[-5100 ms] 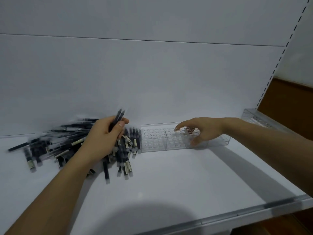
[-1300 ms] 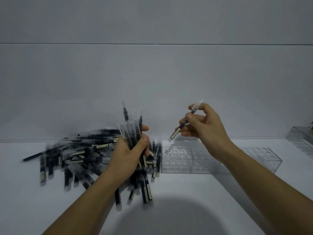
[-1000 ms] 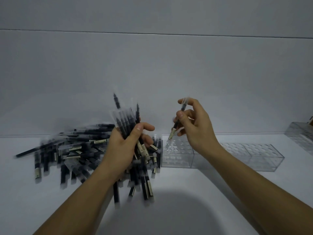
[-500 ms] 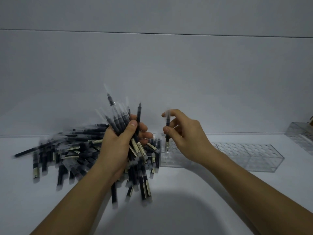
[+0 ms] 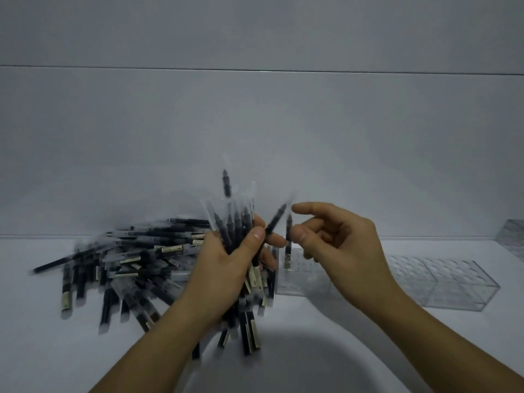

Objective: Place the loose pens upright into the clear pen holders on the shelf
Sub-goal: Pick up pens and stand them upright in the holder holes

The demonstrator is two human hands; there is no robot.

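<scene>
We count two hands. The left hand (image 5: 226, 262) grips a bundle of pens (image 5: 235, 231) just left of the row of clear pen holders (image 5: 442, 282); blur prevents an exact count. The right hand (image 5: 343, 251) hovers over the row's left end, thumb and index finger spread apart. One upright pen (image 5: 288, 245) stands in the row's leftmost corner, beside the thumb; we cannot tell whether they touch. The pile of loose pens (image 5: 127, 259) lies on the shelf (image 5: 340, 350) left of the row, uncountable. One separate clear holder (image 5: 513, 236) sits right of the row.
</scene>
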